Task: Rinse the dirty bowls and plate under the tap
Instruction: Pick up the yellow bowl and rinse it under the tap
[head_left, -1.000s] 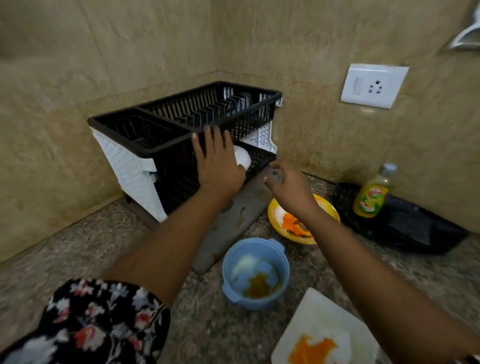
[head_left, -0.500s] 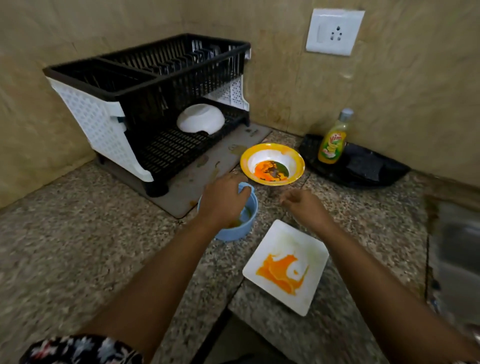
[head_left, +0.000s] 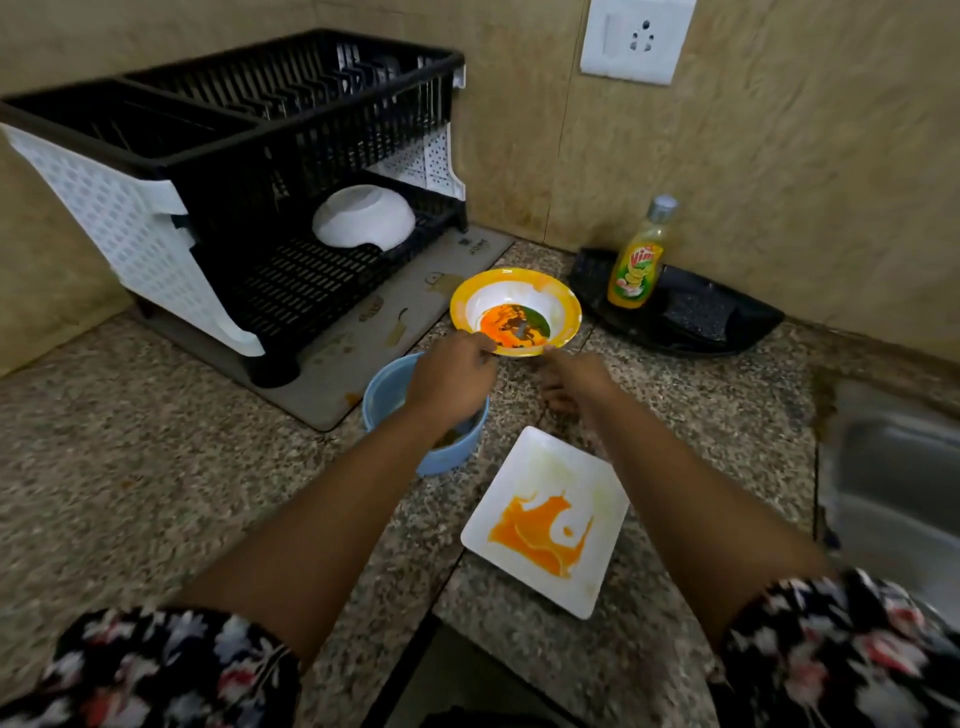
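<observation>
1. Gripping the yellow-rimmed bowl at its near rim suits it: likely light, rigid, slick with sauce.
2. Your left hand pinches that rim; whether your right hand grasps cannot be told.
3. Orange-green residue coats the white well, just beyond both hands.

The yellow dish-soap bottle carries a red label reading "Vim".
</observation>
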